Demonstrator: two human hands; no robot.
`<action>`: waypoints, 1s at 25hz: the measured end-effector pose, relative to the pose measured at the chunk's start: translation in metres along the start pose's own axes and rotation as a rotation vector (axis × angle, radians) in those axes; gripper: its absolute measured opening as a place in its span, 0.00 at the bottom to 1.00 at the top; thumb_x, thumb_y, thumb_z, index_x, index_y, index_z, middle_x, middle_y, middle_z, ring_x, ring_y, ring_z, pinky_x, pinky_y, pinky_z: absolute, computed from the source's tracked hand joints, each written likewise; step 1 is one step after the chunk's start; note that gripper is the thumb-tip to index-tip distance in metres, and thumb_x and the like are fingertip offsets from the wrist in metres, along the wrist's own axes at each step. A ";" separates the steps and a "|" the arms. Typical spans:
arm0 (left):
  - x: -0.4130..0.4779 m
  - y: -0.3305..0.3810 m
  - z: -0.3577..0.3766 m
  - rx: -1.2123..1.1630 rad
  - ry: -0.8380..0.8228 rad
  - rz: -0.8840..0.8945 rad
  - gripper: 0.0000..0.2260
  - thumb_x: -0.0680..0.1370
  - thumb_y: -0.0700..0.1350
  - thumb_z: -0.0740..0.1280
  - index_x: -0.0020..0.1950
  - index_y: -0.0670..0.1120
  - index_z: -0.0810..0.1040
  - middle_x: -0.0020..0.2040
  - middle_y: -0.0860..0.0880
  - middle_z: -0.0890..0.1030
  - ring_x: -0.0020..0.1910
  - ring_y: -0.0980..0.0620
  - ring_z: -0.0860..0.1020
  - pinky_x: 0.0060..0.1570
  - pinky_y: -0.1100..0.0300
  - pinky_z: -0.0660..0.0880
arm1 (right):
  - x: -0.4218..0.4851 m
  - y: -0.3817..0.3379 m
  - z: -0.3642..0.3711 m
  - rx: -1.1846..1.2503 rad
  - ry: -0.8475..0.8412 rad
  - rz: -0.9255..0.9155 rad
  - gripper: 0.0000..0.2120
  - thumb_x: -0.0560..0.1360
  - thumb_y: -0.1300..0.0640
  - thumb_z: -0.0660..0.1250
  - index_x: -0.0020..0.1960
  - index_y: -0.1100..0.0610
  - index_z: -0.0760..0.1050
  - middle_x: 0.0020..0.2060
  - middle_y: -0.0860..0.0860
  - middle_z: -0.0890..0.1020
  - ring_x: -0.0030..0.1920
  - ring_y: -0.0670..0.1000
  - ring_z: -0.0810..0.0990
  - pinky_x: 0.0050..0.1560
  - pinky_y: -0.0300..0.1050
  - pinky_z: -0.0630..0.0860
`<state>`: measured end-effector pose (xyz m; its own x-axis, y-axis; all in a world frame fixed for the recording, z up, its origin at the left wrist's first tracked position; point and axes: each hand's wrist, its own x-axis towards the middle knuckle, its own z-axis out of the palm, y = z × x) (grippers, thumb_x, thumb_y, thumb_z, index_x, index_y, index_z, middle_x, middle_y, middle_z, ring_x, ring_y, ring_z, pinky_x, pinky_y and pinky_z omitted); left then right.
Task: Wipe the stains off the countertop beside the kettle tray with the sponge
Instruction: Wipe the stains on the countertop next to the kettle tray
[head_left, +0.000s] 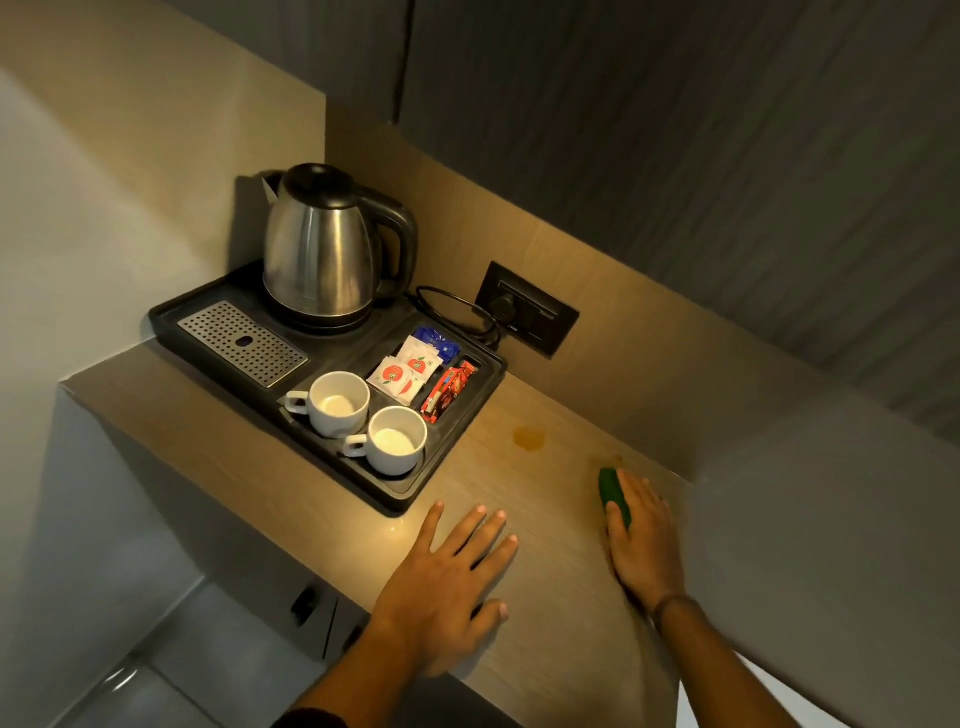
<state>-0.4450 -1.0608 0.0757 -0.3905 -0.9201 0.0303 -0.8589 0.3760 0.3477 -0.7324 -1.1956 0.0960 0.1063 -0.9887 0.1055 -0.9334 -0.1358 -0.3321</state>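
A green sponge (613, 493) lies under my right hand (641, 540), which presses it onto the wooden countertop (545, 613) near the back wall. A round orange-brown stain (529, 437) shows on the countertop to the left of the sponge, just right of the black kettle tray (467, 431). A faint smaller mark sits just beyond the sponge's far end. My left hand (447, 577) rests flat on the countertop with its fingers spread, close to the tray's near corner, holding nothing.
The tray carries a steel kettle (322, 249), a perforated drip grid (241, 343), two white cups (340, 402), sachets (410, 371) and red packets (447, 392). A black wall socket (530, 309) with a plugged cord sits behind. The countertop's front edge drops off at my left.
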 end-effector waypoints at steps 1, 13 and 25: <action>0.000 0.001 0.000 0.004 0.003 -0.001 0.31 0.85 0.66 0.48 0.85 0.56 0.46 0.87 0.52 0.42 0.83 0.49 0.36 0.78 0.33 0.33 | 0.024 -0.010 -0.002 -0.010 0.021 0.080 0.25 0.85 0.55 0.60 0.80 0.55 0.63 0.79 0.56 0.69 0.80 0.57 0.62 0.79 0.59 0.58; 0.000 0.000 -0.001 -0.007 -0.010 -0.003 0.31 0.84 0.67 0.47 0.85 0.57 0.45 0.87 0.53 0.42 0.83 0.50 0.35 0.76 0.36 0.29 | 0.076 -0.075 0.006 0.018 -0.058 0.008 0.25 0.85 0.56 0.60 0.81 0.55 0.62 0.80 0.55 0.66 0.81 0.58 0.60 0.80 0.60 0.56; 0.000 0.001 -0.003 -0.017 -0.028 -0.003 0.31 0.85 0.66 0.48 0.85 0.56 0.45 0.87 0.52 0.41 0.83 0.50 0.36 0.78 0.34 0.32 | 0.077 -0.128 0.027 0.063 -0.163 -0.221 0.26 0.85 0.53 0.60 0.82 0.53 0.60 0.81 0.53 0.63 0.82 0.55 0.56 0.82 0.61 0.51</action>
<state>-0.4446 -1.0608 0.0792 -0.3972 -0.9177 0.0033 -0.8544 0.3711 0.3638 -0.5957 -1.2562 0.1216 0.3634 -0.9311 0.0311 -0.8588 -0.3478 -0.3761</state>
